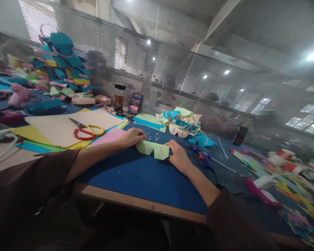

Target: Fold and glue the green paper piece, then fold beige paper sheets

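Pale green paper glasses (161, 152) with small pink dots stand upright between my hands, just over the blue tabletop. My left hand (132, 136) is closed, its fingertips pinching at the upper left end of the glasses. At the other end, my right hand (178, 157) grips the right edge between thumb and fingers. Tiny coloured paper bits (154, 136) lie just behind. A heap of dotted paper glasses (183, 122) in green, blue and cream sits beyond my right hand. Close by on the right is a blue glue gun (202, 157).
Scissors (87, 132) with red and yellow handles lie on paper sheets (52, 127) to the left. A jar (119, 98) and a phone (135, 103) stand at the back. Folded paper pieces (62, 69) pile up far left. Paper scraps (300, 198) and a power strip (261, 193) are at right.
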Action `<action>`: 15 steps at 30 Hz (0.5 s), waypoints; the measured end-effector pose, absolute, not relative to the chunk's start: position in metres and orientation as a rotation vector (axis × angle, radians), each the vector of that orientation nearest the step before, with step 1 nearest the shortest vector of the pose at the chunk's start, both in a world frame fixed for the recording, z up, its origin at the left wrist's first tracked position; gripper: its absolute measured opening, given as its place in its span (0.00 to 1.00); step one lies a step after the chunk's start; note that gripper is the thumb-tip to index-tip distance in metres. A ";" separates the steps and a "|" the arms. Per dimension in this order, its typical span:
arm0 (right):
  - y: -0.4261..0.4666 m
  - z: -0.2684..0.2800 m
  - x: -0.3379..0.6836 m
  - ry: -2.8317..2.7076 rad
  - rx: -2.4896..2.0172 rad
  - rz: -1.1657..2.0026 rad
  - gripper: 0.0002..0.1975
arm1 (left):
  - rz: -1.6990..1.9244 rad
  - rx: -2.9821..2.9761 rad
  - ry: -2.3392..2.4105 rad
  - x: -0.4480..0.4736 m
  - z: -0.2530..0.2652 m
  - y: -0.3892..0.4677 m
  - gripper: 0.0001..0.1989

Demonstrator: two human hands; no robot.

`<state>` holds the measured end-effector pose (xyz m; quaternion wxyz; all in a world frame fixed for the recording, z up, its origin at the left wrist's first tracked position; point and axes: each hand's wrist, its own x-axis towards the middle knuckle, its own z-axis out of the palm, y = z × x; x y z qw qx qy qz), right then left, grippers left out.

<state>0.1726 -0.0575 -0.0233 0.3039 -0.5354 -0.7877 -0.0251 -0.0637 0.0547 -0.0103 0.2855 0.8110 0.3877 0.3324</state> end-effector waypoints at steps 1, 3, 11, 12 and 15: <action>-0.057 -0.024 0.173 -2.087 -1.419 -0.059 0.11 | 0.882 2.173 1.038 -0.064 -0.010 0.055 0.13; -0.057 -0.024 0.174 -2.090 -1.423 -0.049 0.11 | 0.874 2.181 1.035 -0.064 -0.010 0.055 0.14; -0.056 -0.024 0.174 -2.087 -1.422 -0.055 0.17 | 0.929 2.176 1.073 -0.067 -0.014 0.061 0.16; -0.056 -0.023 0.174 -2.069 -1.434 -0.068 0.17 | 0.939 2.178 1.076 -0.067 -0.014 0.061 0.16; -0.056 -0.021 0.173 -1.976 -1.455 -0.112 0.13 | 0.970 2.188 1.081 -0.068 -0.014 0.065 0.15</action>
